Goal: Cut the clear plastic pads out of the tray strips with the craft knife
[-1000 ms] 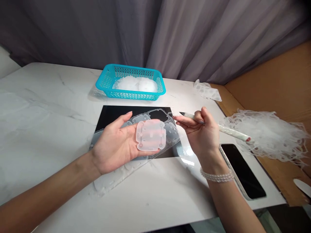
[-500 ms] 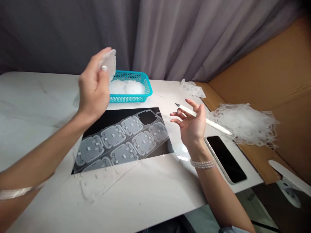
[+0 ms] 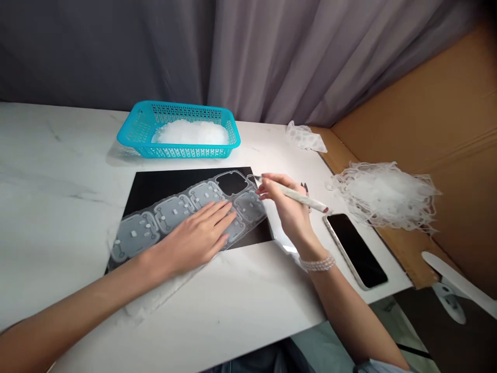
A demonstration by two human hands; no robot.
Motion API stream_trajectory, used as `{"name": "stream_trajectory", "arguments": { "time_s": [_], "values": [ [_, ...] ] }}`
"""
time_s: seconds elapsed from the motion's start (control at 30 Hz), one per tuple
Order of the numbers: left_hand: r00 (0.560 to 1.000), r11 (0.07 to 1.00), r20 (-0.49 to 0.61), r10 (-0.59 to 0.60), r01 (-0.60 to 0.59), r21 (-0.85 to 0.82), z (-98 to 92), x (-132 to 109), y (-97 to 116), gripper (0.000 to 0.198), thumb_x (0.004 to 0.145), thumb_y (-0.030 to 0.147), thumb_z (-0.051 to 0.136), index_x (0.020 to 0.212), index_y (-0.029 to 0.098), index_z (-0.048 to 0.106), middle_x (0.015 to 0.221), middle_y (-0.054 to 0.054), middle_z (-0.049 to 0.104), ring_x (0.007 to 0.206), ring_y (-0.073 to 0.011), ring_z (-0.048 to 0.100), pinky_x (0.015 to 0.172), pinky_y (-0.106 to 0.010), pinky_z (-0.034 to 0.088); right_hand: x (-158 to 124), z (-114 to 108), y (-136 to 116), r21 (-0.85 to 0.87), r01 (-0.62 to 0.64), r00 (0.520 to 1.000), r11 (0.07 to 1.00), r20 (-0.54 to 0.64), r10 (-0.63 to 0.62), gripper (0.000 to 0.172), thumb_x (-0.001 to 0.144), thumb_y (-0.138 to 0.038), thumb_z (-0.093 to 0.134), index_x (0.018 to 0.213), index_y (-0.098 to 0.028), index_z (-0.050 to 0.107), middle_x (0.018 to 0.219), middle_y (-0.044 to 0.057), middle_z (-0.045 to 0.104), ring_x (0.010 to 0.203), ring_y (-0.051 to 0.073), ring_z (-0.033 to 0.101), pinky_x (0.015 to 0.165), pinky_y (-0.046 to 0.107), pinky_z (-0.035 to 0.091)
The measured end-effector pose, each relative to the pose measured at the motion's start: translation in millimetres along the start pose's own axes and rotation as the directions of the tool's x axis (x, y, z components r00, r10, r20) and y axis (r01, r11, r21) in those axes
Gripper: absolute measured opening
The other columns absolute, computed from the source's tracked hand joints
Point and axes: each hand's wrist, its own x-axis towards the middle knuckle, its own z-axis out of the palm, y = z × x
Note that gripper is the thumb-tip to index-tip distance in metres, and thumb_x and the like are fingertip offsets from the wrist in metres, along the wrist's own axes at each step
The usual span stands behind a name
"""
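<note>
My left hand [image 3: 198, 238] lies flat, fingers stretched out, on a clear plastic sheet [image 3: 173, 213] of moulded rounded-square pieces. The sheet lies slantwise over a black board [image 3: 149, 189], and its near end reaches onto the white table. One rounded-square opening at its far right end shows black beneath. My right hand [image 3: 289, 210] grips a white, pen-shaped craft knife [image 3: 297, 194]. The knife's thin tip is at the sheet's far right edge, beside the opening; whether it touches is too small to tell. My left palm and forearm cover part of the sheet.
A blue perforated basket [image 3: 176, 150] with translucent white pieces [image 3: 192, 133] stands at the back. To the right are a tangled heap of clear plastic scraps [image 3: 388, 194], a phone [image 3: 357, 251], a crumpled scrap [image 3: 306, 139] and a cardboard wall [image 3: 427, 103].
My left hand has come down from beside the basket onto the sheet, and the translucent piece it held is out of it. My right hand has turned the knife's tip to the sheet's edge.
</note>
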Motion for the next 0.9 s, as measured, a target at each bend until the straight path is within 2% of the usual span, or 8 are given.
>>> {"name": "stream_trajectory", "arguments": {
  "time_s": [0.13, 0.27, 0.43, 0.57, 0.73, 0.9],
  "values": [
    [0.999, 0.999, 0.03, -0.016, 0.018, -0.041, 6.7, -4.0, 4.6, 0.051, 0.099, 0.024, 0.041, 0.149, 0.012, 0.045, 0.16, -0.018, 0.036, 0.151, -0.0318, 0.03, 0.122, -0.052, 0.026, -26.2, -0.1, 8.7, -0.282, -0.001, 0.98, 0.959, 0.19, 0.057, 0.027, 0.089, -0.041, 0.069, 0.105, -0.02, 0.076, 0.095, 0.006, 0.078, 0.083, 0.02, 0.071, 0.076, 0.033, 0.056],
    [0.998, 0.998, 0.062, 0.011, -0.007, -0.059, 5.1, -2.1, 2.1, 0.048, 0.099, 0.023, 0.039, 0.147, 0.015, 0.046, 0.16, -0.016, 0.038, 0.15, -0.0306, 0.03, 0.123, -0.053, 0.019, -36.9, -2.7, 11.6, -0.428, 0.075, 0.972, 0.901, 0.233, 0.03, 0.026, 0.092, -0.042, 0.066, 0.106, -0.024, 0.078, 0.105, 0.006, 0.078, 0.094, 0.023, 0.071, 0.085, 0.038, 0.054],
    [0.999, 0.995, 0.046, 0.0, 0.004, -0.095, 5.3, -2.3, 4.3, 0.048, 0.099, 0.023, 0.04, 0.145, 0.015, 0.048, 0.158, -0.016, 0.04, 0.149, -0.0314, 0.033, 0.123, -0.052, 0.018, -37.1, 0.3, 7.6, -0.512, 0.182, 0.953, 0.839, 0.303, -0.023, 0.021, 0.095, -0.035, 0.062, 0.101, -0.023, 0.078, 0.097, 0.006, 0.079, 0.082, 0.023, 0.072, 0.076, 0.037, 0.055],
    [0.999, 0.994, 0.051, 0.0, 0.005, -0.108, 5.1, -2.3, 4.9, 0.048, 0.098, 0.022, 0.04, 0.145, 0.014, 0.048, 0.158, -0.017, 0.041, 0.148, -0.0329, 0.034, 0.122, -0.053, 0.018, -36.7, 6.1, 6.7, -0.546, 0.254, 0.941, 0.799, 0.329, -0.074, 0.02, 0.097, -0.031, 0.059, 0.101, -0.022, 0.077, 0.099, 0.007, 0.078, 0.084, 0.023, 0.073, 0.077, 0.036, 0.055],
    [0.999, 0.993, 0.051, -0.015, 0.021, -0.114, 4.3, -1.9, 6.0, 0.048, 0.096, 0.02, 0.041, 0.143, 0.013, 0.051, 0.157, -0.018, 0.042, 0.149, -0.0328, 0.033, 0.123, -0.052, 0.018, -44.4, 8.1, 10.9, -0.59, 0.388, 0.906, 0.708, 0.385, -0.176, 0.02, 0.1, -0.029, 0.054, 0.103, -0.025, 0.073, 0.095, 0.006, 0.077, 0.077, 0.022, 0.07, 0.071, 0.036, 0.054],
    [0.998, 0.995, 0.047, -0.038, 0.042, -0.092, 5.8, -1.0, 6.2, 0.05, 0.096, 0.02, 0.041, 0.145, 0.014, 0.049, 0.157, -0.018, 0.043, 0.147, -0.0336, 0.035, 0.121, -0.055, 0.021, -59.5, -2.4, 18.6, -0.56, 0.496, 0.86, 0.664, 0.423, -0.285, 0.023, 0.097, -0.024, 0.055, 0.118, -0.028, 0.063, 0.113, 0.009, 0.072, 0.098, 0.027, 0.069, 0.086, 0.045, 0.056]
  ]
}}
